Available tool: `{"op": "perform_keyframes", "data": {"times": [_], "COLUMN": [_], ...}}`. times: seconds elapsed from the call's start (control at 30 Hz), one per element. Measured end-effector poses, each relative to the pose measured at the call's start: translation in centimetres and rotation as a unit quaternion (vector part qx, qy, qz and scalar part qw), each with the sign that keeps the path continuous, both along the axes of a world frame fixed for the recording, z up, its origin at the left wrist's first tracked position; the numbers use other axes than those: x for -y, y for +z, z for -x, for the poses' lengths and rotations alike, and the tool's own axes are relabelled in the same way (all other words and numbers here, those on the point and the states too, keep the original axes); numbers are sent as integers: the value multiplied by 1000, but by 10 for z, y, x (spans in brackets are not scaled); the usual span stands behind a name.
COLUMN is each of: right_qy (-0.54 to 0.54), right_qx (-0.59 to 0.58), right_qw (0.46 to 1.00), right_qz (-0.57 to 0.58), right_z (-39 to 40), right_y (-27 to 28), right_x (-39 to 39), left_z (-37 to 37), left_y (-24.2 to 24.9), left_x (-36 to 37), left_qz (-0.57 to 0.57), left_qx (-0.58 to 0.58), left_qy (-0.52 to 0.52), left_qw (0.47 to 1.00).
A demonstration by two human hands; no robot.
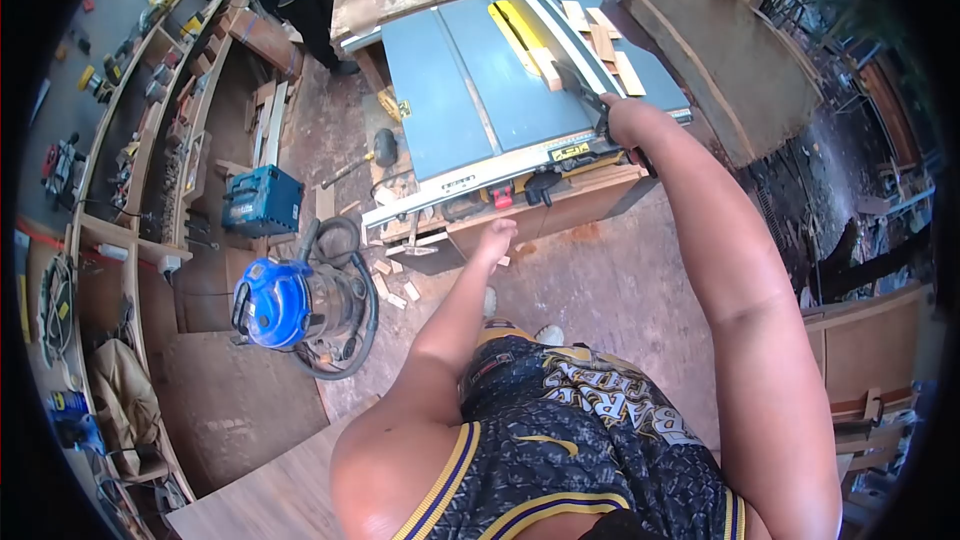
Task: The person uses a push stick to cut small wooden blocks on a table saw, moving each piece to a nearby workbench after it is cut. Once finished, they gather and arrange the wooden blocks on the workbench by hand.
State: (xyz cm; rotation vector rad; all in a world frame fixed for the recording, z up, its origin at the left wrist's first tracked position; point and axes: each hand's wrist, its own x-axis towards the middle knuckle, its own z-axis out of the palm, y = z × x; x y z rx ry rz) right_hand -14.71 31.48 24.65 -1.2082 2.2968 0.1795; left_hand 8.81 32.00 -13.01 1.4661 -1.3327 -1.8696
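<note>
Head view looks down on a person standing at a table saw [500, 90]. The right hand [625, 125] grips the near end of the saw's rip fence [555, 30], fingers closed round its locking end at the front edge of the worktop [440, 110]. The left hand [495, 238] hangs lower, loosely curled and holding nothing, just in front of the saw's base. Small wood blocks [600, 40] lie on the worktop beside the fence, past the right hand. Judging from this, the fence could shift and knock those loose blocks toward the yellow blade guard [515, 25]. A blue shop vacuum [285, 300] with its coiled hose sits on the floor near the left foot, a likely trip risk.
</note>
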Motion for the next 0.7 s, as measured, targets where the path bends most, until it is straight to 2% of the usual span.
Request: {"op": "perform_keyframes", "data": {"times": [0.07,0.1,0.17,0.2,0.33,0.4,0.43,0.5,0.57,0.63,0.7], "right_qy": [2,6,7,10,-3,2,-3,-17,-24,-32,-20], "right_qx": [1,1,-2,-5,-6,-9,-10,0,1,2,-5], "right_qw": [1000,1000,1000,1000,1000,1000,1000,1000,1000,999,1000], "right_qz": [1,1,4,6,6,-6,-4,8,19,30,12], "right_z": [1,2,3,3,-2,-6,-8,-11,-7,-8,-9], "right_y": [-2,-4,-6,-6,-4,-1,2,6,2,2,4], "right_x": [10,15,25,30,46,52,55,59,66,73,81], "left_z": [-13,-19,-29,-31,-41,-47,-49,-53,-55,-54,-53], "left_y": [26,40,73,101,135,145,150,156,156,154,153], "left_x": [1,6,19,24,83,118,135,163,186,202,214], "left_qz": [73,73,224,230,296,394,396,497,465,455,429], "left_qx": [15,15,-10,-19,21,71,68,183,199,327,355], "left_qy": [-28,-30,-33,-11,58,116,112,94,66,60,33], "left_qw": [997,997,974,973,953,909,909,843,860,826,830]}}
